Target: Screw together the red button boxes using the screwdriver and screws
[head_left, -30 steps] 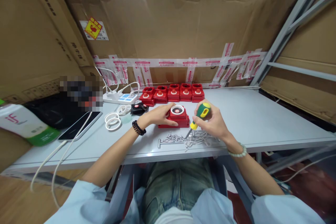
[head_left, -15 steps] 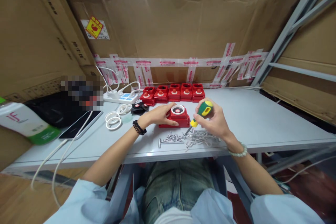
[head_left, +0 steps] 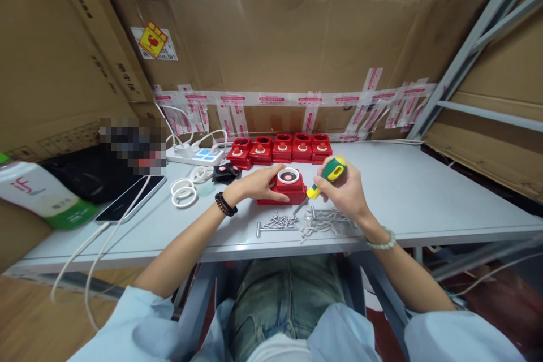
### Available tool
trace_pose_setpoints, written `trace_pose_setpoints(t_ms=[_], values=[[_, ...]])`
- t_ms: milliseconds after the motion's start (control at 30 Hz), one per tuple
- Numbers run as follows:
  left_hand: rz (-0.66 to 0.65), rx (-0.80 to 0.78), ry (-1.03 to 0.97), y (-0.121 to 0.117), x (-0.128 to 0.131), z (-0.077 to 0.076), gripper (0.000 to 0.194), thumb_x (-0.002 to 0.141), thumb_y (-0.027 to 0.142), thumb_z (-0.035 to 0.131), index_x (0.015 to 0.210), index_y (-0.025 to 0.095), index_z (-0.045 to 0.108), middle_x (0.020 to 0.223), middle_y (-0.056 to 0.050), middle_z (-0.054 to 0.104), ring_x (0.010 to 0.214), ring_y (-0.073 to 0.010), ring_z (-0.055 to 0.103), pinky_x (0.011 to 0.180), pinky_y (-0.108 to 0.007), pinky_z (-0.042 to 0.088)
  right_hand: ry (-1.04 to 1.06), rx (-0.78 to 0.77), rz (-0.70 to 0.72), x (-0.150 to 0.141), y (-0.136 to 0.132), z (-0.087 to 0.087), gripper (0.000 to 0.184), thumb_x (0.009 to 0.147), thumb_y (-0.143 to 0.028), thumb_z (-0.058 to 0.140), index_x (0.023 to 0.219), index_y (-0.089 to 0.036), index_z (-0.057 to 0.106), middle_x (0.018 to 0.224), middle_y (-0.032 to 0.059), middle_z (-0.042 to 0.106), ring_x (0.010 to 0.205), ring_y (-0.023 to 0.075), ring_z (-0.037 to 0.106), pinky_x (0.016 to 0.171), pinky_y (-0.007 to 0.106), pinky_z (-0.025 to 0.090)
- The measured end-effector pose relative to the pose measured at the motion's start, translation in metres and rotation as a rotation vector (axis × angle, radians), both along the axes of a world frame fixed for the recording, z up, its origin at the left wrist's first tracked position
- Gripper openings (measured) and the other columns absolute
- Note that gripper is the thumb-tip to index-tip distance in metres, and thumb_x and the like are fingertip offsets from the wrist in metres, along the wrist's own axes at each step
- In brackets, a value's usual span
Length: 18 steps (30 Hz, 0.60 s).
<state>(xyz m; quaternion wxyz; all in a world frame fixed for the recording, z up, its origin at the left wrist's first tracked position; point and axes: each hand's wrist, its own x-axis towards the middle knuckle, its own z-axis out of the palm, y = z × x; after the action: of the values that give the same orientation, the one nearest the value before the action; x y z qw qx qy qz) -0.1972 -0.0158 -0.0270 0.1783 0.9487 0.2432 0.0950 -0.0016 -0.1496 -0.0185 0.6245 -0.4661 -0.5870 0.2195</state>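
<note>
My left hand (head_left: 261,183) grips the left side of a red box-shaped housing (head_left: 280,197) that lies on the table. A white ring (head_left: 289,175) with a dark centre sits on top of that housing. In my right hand (head_left: 347,189) is a screwdriver (head_left: 332,171) with a green and yellow handle, its shaft slanting down to the left. The tip is close to a pile of small screws (head_left: 280,219); whether it touches one I cannot tell. Silver metal pieces (head_left: 326,220) lie heaped beneath my right hand.
Several red housings (head_left: 281,148) stand in a row at the back. White rings (head_left: 184,197), a small black part (head_left: 224,173) and a power strip (head_left: 203,156) are left of centre. A phone (head_left: 132,199) and a bottle (head_left: 46,198) lie farther left. Cardboard walls the table.
The screwdriver's tip has shifted slightly up and left, from the edge of the metal pieces towards the screws. My left hand keeps its hold on the red housing.
</note>
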Motion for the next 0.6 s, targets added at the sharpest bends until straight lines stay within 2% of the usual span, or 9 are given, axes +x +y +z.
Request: trace_pose_setpoints(t_ms=[300,467,600], values=[[-0.003,-0.007,-0.007,-0.001,-0.001,0.001,0.085,0.072,0.063,0.07,0.138,0.019,0.041,0.131,-0.016,0.06,0.113,-0.0327,0.061,0.09,-0.038,0.047,0.033,0.04,-0.034,-0.004,0.001,0.013,0.027,0.071,-0.031,0.072,0.081,-0.022,0.049,0.072,-0.0025,0.056,0.046,0.0084,0.053,0.034,0.024,0.045],[-0.021,-0.001,-0.016,0.0,-0.001,0.0,0.083,0.072,0.064,0.069,0.136,0.02,0.043,0.131,-0.015,0.06,0.112,-0.0325,0.061,0.091,-0.038,0.046,0.023,0.089,-0.118,0.003,0.008,0.028,0.028,0.073,-0.036,0.069,0.082,-0.024,0.045,0.072,-0.002,0.055,0.046,0.009,0.051,0.035,0.026,0.045],[-0.023,-0.018,-0.012,0.001,-0.001,0.001,0.079,0.072,0.066,0.068,0.133,0.021,0.045,0.128,-0.013,0.062,0.108,-0.0316,0.063,0.088,-0.036,0.047,0.075,0.141,-0.24,0.016,0.023,0.035,0.029,0.072,-0.038,0.068,0.08,-0.025,0.043,0.075,-0.0006,0.055,0.047,0.0097,0.052,0.035,0.027,0.044]])
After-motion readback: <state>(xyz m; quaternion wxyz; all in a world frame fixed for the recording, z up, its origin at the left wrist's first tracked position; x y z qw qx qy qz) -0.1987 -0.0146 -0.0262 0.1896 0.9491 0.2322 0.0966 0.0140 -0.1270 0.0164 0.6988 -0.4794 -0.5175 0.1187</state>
